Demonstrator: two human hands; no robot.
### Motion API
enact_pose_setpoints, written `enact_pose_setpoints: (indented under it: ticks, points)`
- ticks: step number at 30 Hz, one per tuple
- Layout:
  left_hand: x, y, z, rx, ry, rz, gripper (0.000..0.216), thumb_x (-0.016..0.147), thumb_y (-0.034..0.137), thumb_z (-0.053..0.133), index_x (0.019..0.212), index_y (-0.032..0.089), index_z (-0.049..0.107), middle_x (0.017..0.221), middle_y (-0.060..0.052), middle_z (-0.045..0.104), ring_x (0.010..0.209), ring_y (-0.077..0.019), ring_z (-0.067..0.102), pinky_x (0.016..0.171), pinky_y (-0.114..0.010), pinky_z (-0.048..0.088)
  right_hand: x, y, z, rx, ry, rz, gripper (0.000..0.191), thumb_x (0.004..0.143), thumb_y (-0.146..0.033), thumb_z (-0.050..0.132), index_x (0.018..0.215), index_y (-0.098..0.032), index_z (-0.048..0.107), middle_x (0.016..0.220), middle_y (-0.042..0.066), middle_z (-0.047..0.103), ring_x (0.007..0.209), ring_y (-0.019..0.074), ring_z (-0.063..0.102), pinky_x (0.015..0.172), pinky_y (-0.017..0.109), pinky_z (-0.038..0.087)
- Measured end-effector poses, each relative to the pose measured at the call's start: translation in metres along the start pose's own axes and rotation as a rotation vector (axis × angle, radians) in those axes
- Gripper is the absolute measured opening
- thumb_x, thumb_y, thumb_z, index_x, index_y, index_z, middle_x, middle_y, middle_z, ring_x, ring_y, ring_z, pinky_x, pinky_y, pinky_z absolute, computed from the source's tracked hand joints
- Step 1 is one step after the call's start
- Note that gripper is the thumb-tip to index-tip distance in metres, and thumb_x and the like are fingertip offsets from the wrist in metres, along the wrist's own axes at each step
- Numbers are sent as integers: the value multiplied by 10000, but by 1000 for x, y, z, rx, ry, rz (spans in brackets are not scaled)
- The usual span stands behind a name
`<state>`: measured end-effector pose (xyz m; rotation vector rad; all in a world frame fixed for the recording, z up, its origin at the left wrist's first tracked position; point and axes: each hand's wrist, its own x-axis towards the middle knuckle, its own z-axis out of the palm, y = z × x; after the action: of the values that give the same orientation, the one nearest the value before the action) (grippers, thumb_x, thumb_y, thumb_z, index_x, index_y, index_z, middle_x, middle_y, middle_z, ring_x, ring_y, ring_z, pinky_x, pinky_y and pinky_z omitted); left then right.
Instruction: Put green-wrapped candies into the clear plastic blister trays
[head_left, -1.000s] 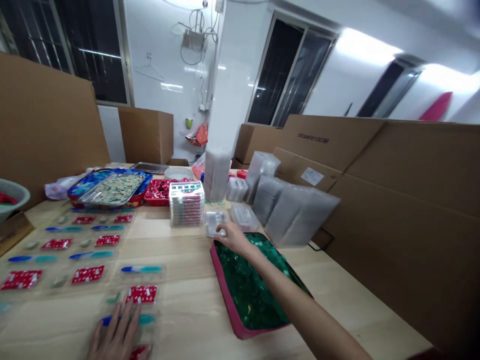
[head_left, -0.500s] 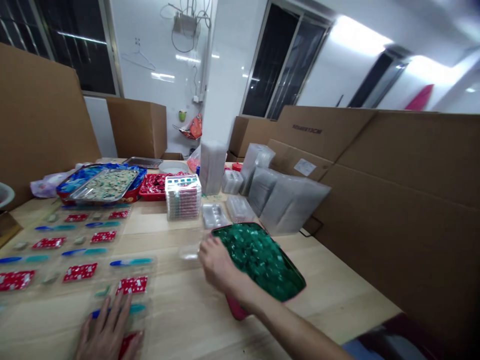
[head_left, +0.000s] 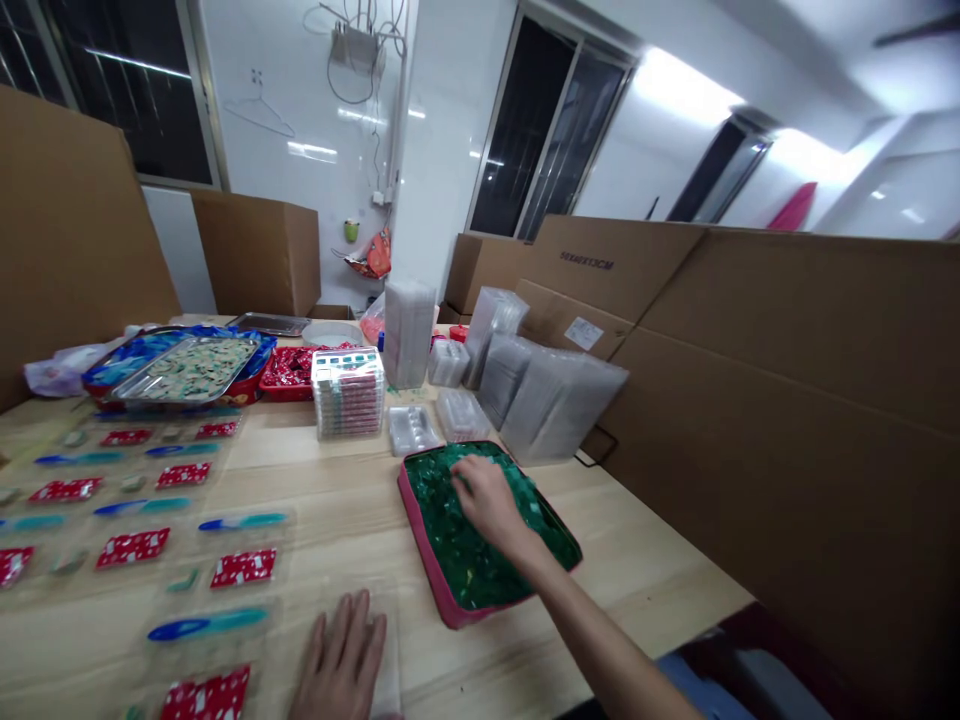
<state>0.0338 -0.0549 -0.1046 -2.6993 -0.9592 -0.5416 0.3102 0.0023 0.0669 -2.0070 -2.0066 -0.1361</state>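
Observation:
My left hand (head_left: 341, 650) lies flat, fingers stretched out, on a clear plastic tray (head_left: 386, 610) at the front of the table. My right hand (head_left: 487, 500) is over a pink-sided bin (head_left: 435, 575) full of small shiny green packets (head_left: 480, 575). Its fingers are curled together among the packets; what they pinch, if anything, is hidden. Left of my left hand, clear trays each hold a blue-and-teal brush-like handle (head_left: 206, 625), a red patterned packet (head_left: 244, 568) and a small pale green piece (head_left: 182, 580).
Behind the bin stand stacks of clear trays (head_left: 559, 400) and a stack of filled trays (head_left: 349, 395). A red basin of red packets (head_left: 289, 375) and a metal tray of pale pieces (head_left: 199, 370) sit at the back left. Tall cardboard (head_left: 810, 400) borders the right side.
My right hand has moved from the bin's left edge into the green packets. My left hand has shifted right, off the filled trays and onto a clear tray. The view has turned slightly.

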Motion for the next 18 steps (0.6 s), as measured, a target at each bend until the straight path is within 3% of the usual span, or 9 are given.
enact_pose_setpoints:
  ticks: [2, 5, 11, 18]
  points:
    - [-2, 3, 5, 45, 56, 18, 707, 792, 659, 420, 1381, 269, 411, 1321, -99, 557, 1210, -312, 465, 1020, -403, 232, 28, 19, 3, -113, -30, 118, 189, 866, -126, 468, 865, -149, 655, 957, 117, 639, 928, 227, 531, 750, 313, 319]
    - [-1, 5, -2, 142, 131, 44, 723, 791, 680, 398, 1342, 219, 468, 1279, -134, 579, 1192, -322, 457, 1054, -444, 156, 44, 33, 19, -129, -53, 115, 175, 847, -125, 496, 823, -148, 668, 956, 124, 644, 938, 241, 523, 741, 322, 298]
    - [5, 15, -24, 152, 136, 20, 697, 780, 640, 443, 1286, 167, 520, 1267, -179, 573, 1194, -361, 433, 1055, -503, 126, 28, 29, 33, -65, -79, -30, 119, 813, -131, 537, 795, -190, 639, 899, 61, 672, 912, 217, 504, 732, 305, 268]
    - [6, 19, -29, 75, 116, -17, 779, 692, 590, 583, 1325, 150, 470, 1311, -193, 537, 1201, -378, 451, 1041, -479, 164, 33, 23, 38, 20, -79, -105, 99, 760, -101, 540, 741, -175, 604, 812, 54, 672, 853, 204, 526, 743, 301, 283]
